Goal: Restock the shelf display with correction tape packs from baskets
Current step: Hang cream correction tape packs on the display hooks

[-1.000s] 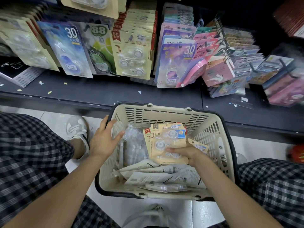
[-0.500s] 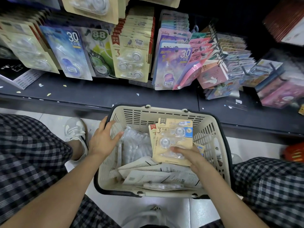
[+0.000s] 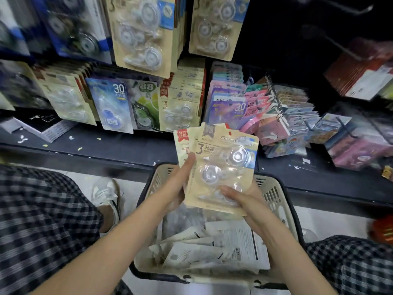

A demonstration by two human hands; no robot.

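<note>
A: Entry. Where are the packs (image 3: 217, 165) right now?

B: Lifted clear of the basket (image 3: 274, 192), held above its far rim, between basket and shelf (image 3: 119, 149). At least two cards, fanned slightly; count beyond that unclear.

A: Hands?

B: Both on the stack. Left hand (image 3: 178, 184) grips the left edge, thumb laid flat over the front card, fingers behind, out of sight. Right hand (image 3: 244, 201) cups the bottom right corner, thumb across the lowest blister, fingers curled under. Neither hand is free.

A: Long axis?

B: Roughly upright, tilted a little to the right, hang-hole end pointing away from the person, toward the display. Printed face toward us.

A: And the target?

B: My guess: the matching beige row (image 3: 182, 107), the "3" cards, directly ahead and slightly left of the stack, just beyond its top edge. Similar cards hang higher up (image 3: 144, 33).

A: Nearer hand?

B: The left sits closer to that row. The stack already points hole-first at it, so I judge little turning is needed. The pegs themselves are hidden behind the cards.

A: Risk?

B: Fanned cards may not line up at the holes.
</note>
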